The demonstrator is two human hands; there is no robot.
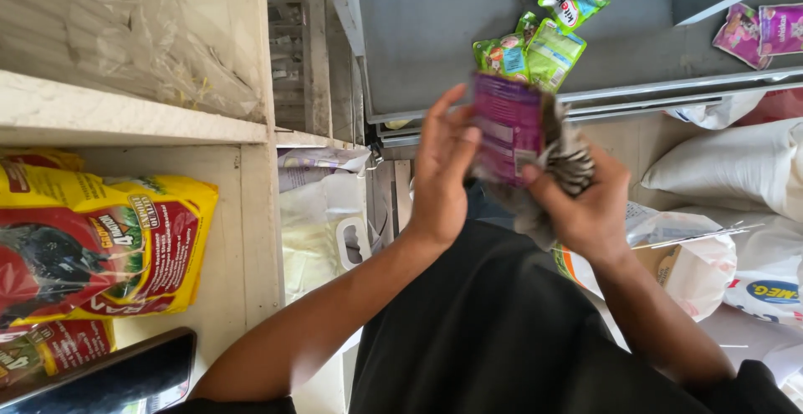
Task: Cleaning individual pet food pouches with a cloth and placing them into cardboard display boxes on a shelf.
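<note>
Head view, looking down: a pale wooden shelf unit [251,213] fills the left side, its upper compartment holding crinkled clear plastic wrap [125,29] and its lower one a glossy yellow-and-red bag [100,247] lying on its side, with a second, similar bag [50,351] below it and a dark flat phone-like slab [109,376] at the bottom edge. At right, soft white woven sacks [736,171] are piled on the floor beside an open white bag with a cardboard box [682,268] inside it. A grey metal shelf [435,38] runs across the top, bearing a loose cluster of shiny green pouches [544,33] and, farther right, two pink-purple pouches [757,33]. At centre, a person in a black garment holds a flat, glossy purple pouch [506,125] upright in front of the body, just below the green pouches. The left hand [439,171] rests against the pouch's left edge with its fingers spread along it; the right hand [581,196] grips the pouch's lower right corner between thumb and fingers while also clutching a crumpled striped grey cloth [565,167] behind the pouch.
</note>
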